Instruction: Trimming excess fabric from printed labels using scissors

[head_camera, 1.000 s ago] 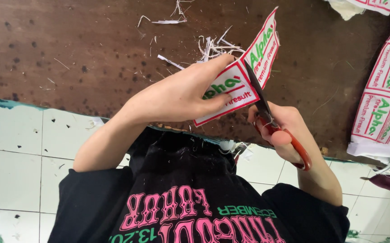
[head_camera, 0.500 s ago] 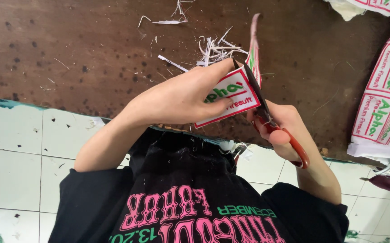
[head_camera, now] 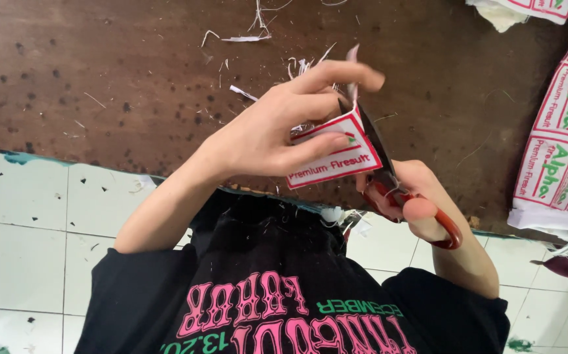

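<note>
My left hand (head_camera: 267, 134) pinches a white printed label strip (head_camera: 336, 158) with red borders and green lettering, thumb on its face, forefinger stretched over its top. The strip's upper part stands edge-on behind the fingers. My right hand (head_camera: 410, 196) is shut on red-handled scissors (head_camera: 446, 233). Their dark blades (head_camera: 370, 139) run up along the right edge of the strip, touching it. Both hands are held above the front edge of a brown worktop (head_camera: 100, 78).
A stack of uncut label sheets (head_camera: 559, 144) lies on the worktop at the right, with more sheets (head_camera: 526, 8) at the top right corner. Thin white paper trimmings (head_camera: 245, 38) are scattered at the back. Below are my black printed shirt and a white tiled floor (head_camera: 28, 236).
The strip's upper label, earlier facing the camera, has turned edge-on. My left forefinger has lifted and stretched over it. The scissors stay along the strip's right edge.
</note>
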